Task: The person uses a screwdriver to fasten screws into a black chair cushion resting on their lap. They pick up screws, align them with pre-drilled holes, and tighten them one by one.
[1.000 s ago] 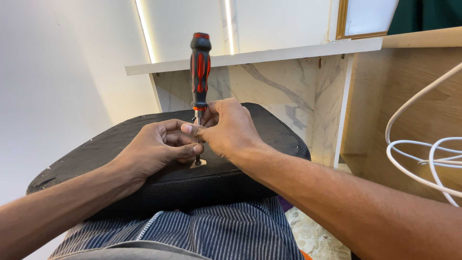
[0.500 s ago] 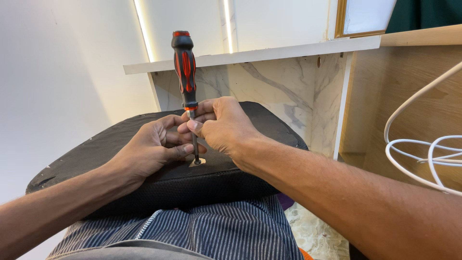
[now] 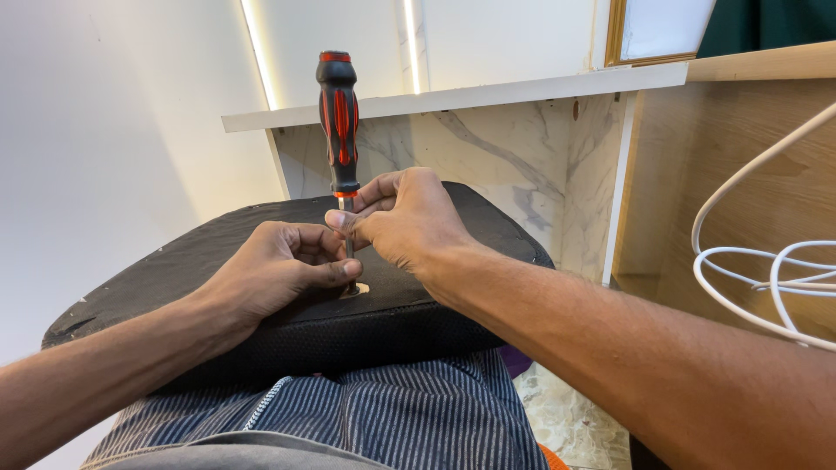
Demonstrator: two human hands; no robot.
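screwdriver: red-and-black handle, upright, slight tilt; metal shaft runs down to a small fitting on the seat pad's near edge.
seat pad: black, fabric underside up, resting across the person's lap on striped trousers.
right hand: fingers pinched shut on the shaft just under the handle.
left hand: curled closed around the shaft's lower end, resting on the pad.
change: handle sits more upright than half a second ago; hands in the same spot.
right side: white cable loops by a wooden panel.
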